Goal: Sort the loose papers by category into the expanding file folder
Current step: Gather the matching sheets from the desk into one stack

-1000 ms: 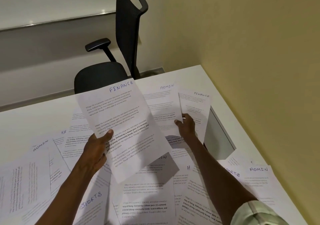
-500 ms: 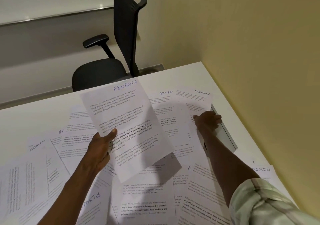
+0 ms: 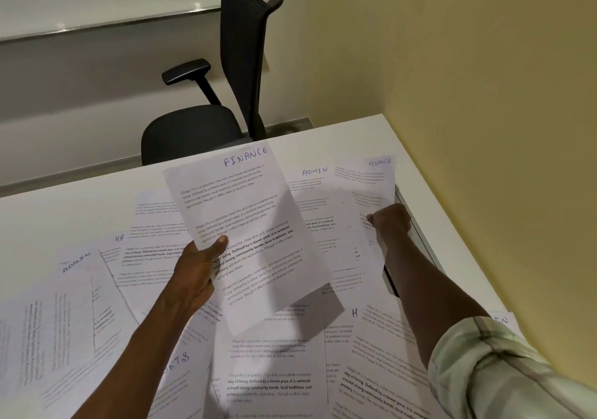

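The left hand [image 3: 197, 270] grips a sheet headed FINANCE [image 3: 248, 225] by its lower left edge, thumb pressed on the printed face, and holds it tilted above the white table [image 3: 64, 205]. The right hand [image 3: 389, 220] reaches far forward to the table's right side and pinches the edge of a second FINANCE sheet [image 3: 365, 186], which is blurred and lifted off the surface there. Just beyond that hand lies a grey flat object [image 3: 416, 241] at the table edge by the yellow wall [image 3: 484, 95]; whether it is the expanding file folder cannot be told. Between the two held sheets lies a paper marked ADMIN [image 3: 315, 192]. More loose papers [image 3: 271, 373] cover the near part of the table, overlapping one another: one headed HR [image 3: 120, 238] and another ADMIN sheet [image 3: 77, 276] on the left, and one showing only part of a word ending in RTS [image 3: 179, 359] beside the left forearm. A rolled-up pale striped sleeve [image 3: 491, 373] covers the right upper arm. A black office chair [image 3: 206, 128] stands beyond the far edge of the table.
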